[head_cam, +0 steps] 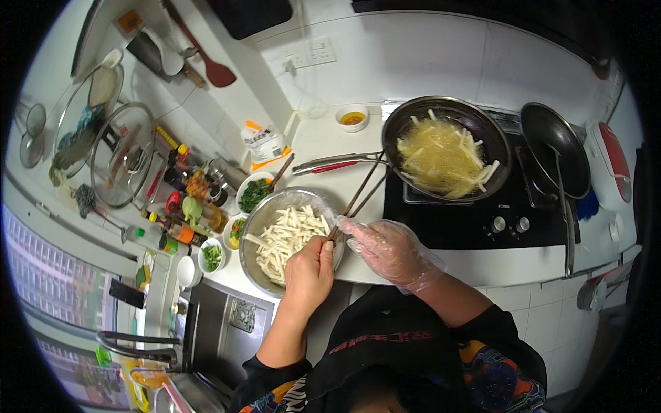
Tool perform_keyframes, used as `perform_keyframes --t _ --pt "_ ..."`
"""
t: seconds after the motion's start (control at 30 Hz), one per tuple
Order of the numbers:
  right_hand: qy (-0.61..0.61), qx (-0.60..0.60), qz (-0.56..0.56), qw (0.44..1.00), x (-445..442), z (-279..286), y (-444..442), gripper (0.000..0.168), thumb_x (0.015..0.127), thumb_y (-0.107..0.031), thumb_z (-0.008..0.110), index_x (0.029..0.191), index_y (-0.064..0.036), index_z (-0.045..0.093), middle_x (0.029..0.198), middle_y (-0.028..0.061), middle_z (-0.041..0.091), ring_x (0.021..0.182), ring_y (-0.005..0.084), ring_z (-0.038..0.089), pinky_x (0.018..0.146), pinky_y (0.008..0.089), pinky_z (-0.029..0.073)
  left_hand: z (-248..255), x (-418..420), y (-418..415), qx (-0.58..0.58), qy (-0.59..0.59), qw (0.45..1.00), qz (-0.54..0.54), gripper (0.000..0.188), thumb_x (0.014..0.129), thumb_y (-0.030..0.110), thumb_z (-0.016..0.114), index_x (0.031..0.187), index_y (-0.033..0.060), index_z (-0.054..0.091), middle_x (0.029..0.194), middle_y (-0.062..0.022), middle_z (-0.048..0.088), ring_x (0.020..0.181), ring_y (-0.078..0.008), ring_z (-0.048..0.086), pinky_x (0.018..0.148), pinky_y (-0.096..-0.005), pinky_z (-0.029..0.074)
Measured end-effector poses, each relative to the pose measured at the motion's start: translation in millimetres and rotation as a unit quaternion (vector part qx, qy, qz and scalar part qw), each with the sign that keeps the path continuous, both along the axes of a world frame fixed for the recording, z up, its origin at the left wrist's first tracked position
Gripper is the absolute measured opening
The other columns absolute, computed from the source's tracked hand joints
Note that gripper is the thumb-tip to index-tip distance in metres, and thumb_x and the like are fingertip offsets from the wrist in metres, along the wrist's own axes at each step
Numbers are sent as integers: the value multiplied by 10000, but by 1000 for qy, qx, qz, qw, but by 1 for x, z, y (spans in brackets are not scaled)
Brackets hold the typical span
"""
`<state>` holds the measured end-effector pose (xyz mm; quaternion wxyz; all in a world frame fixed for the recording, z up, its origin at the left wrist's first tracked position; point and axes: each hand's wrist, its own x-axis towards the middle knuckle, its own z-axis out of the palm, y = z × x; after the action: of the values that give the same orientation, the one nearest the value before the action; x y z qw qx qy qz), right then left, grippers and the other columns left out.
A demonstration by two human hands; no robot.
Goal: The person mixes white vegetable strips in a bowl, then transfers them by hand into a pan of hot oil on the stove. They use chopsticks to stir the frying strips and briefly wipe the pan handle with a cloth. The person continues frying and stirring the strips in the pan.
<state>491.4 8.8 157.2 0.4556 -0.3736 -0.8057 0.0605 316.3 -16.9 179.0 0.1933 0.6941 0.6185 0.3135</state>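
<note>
My bare left hand (310,268) is over the near rim of a steel mixing bowl (249,263) and grips the ends of long wooden chopsticks (361,188). Pale cut strips (289,232), apparently potato, fill much of the bowl. In a clear plastic glove, my right hand (390,253) is just right of the bowl, its fingertips close to the chopsticks. Whether those fingers grip anything cannot be made out. The chopsticks slant up towards the handle of a dark wok (498,155). Inside the wok, more strips (439,149) lie in bubbling yellow oil.
The wok stands on a black gas hob (444,222), its handle (335,162) pointing left over the counter. A smaller pan (555,149) is at right. Small bowls of chopped greens (253,196), several bottles (186,229) and a sink (222,330) are at left.
</note>
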Motion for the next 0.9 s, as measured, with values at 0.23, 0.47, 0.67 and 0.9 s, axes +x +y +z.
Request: perform_keyframes --t 0.23,0.47,0.67,0.9 --pt "-4 6 -45 999 28 -3 -3 415 748 -82 621 1159 -110 575 701 59 546 650 232 576 601 346 485 24 46 6 90 94 987 -95 147 868 187 558 873 41 567 653 -185 601 598 -373 598 541 -446 468" --pt "17 -14 -101 995 55 12 -1 179 786 -72 577 964 -86 577 731 89 574 687 291 591 622 390 487 38 85 15 110 82 976 -171 244 842 96 569 1058 25 479 646 -120 592 546 -309 592 523 -379 462" --pt "229 -101 -69 966 108 32 -1 119 894 -115 530 897 -33 616 797 89 629 697 216 607 637 318 484 50 82 51 52 -100 977 -183 480 778 235 670 1171 31 485 750 -57 585 604 -249 583 578 -357 472" --pt "347 -254 -211 878 173 41 6 442 948 -439 450 875 -49 644 834 25 643 584 53 463 518 204 371 -35 1 180 238 214 947 -38 468 722 272 713 1106 46 568 990 -130 603 994 -310 533 909 -415 389"
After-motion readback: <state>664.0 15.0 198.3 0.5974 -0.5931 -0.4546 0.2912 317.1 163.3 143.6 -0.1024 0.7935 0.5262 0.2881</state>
